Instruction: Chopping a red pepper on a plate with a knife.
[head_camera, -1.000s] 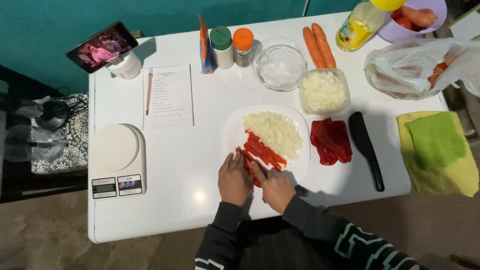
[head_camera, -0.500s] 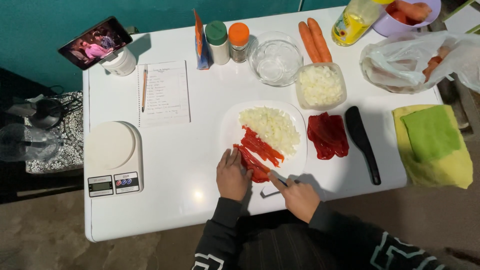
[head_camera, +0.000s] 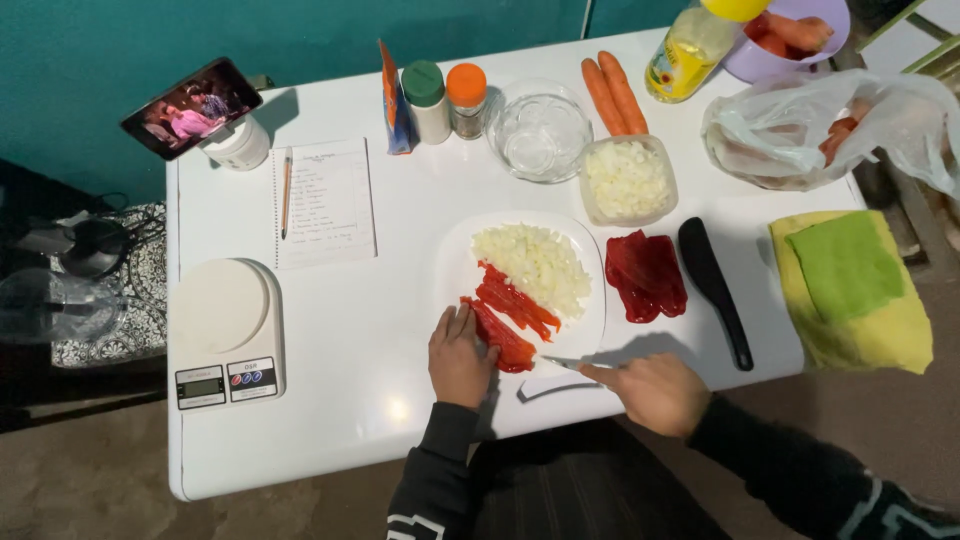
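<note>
Slicing underway: left hand (head_camera: 460, 352) pins red pepper strip (head_camera: 500, 336) on white plate (head_camera: 455, 262), right hand (head_camera: 648, 390) at four o'clock clenching knife (head_camera: 562, 363); next cut needs fingertips clear.

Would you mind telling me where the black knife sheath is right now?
In the head view, the black knife sheath lies on the white table, right of centre, between the red pepper pieces and the yellow cloth.

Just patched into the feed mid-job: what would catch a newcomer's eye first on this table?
Near the front edge, the left hand pins a red pepper piece on the white cutting board, while the right hand holds a knife beside it. More red pepper strips and diced onion lie further back on the board.
</note>
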